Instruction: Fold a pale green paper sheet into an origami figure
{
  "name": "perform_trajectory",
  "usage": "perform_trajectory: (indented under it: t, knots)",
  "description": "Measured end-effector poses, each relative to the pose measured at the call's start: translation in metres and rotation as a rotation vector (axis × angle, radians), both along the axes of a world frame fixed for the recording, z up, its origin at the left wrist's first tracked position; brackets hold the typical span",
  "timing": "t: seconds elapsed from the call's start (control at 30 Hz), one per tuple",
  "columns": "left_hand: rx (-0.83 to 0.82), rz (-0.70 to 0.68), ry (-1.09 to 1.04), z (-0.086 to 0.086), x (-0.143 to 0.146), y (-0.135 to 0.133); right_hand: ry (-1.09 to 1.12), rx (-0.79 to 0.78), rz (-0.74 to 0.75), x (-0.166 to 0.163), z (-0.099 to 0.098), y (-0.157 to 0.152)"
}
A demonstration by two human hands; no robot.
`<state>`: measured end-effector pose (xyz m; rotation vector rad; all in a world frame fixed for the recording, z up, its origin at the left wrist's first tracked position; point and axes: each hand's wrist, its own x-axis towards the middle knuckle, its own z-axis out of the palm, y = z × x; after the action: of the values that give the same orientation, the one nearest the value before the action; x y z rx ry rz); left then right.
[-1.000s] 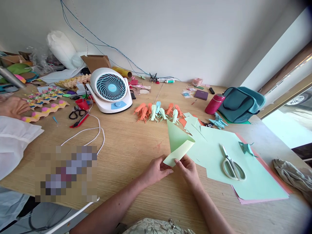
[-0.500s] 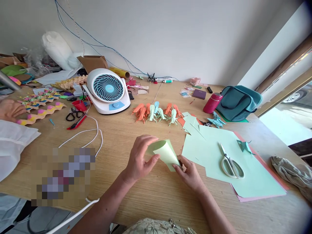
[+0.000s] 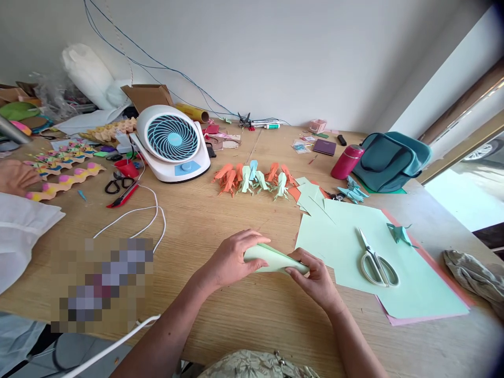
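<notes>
A piece of light green paper (image 3: 271, 260), bent over on itself, is held between my two hands above the table. My left hand (image 3: 232, 258) pinches its left end, thumb in front and fingers behind. At the right end, my right hand (image 3: 315, 275) grips the paper between thumb and fingers. Beyond my hands stands a row of folded paper figures in orange (image 3: 228, 181), pale green (image 3: 281, 185) and blue (image 3: 253, 169). To my right, white-handled scissors (image 3: 378, 266) lie on large light green sheets (image 3: 342, 252).
A white fan (image 3: 173, 144) stands at the back left, near a red cutter knife (image 3: 123, 197) and white cord (image 3: 157, 210). Another person's hand (image 3: 18, 177) is at the far left. A pink bottle (image 3: 347, 161) and teal bag (image 3: 389, 163) stand at the back right.
The paper has gone from an open curl to a flatter, more level fold. My left hand has closed onto its left end, and both hands have shifted slightly right.
</notes>
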<state>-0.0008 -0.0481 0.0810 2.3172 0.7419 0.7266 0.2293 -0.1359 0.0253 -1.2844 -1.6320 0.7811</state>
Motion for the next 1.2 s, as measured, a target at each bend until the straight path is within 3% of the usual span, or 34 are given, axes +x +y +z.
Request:
perform_trajectory:
  t: [0.17, 0.4, 0.63, 1.2]
  knots:
    - [-0.161, 0.089, -0.081, -0.008, 0.001, -0.001, 0.103, -0.027, -0.049, 0.001, -0.001, 0.000]
    - [-0.220, 0.176, -0.243, -0.011, 0.006, -0.006, 0.413, -0.097, -0.174, 0.001, -0.010, 0.001]
    - [-0.408, 0.166, -0.336, -0.016, 0.009, -0.009, 0.654, -0.148, -0.214, -0.003, -0.018, 0.003]
    - [-0.203, 0.142, -0.352, -0.009, 0.010, -0.014, 0.673, -0.092, -0.213, -0.002, -0.021, 0.000]
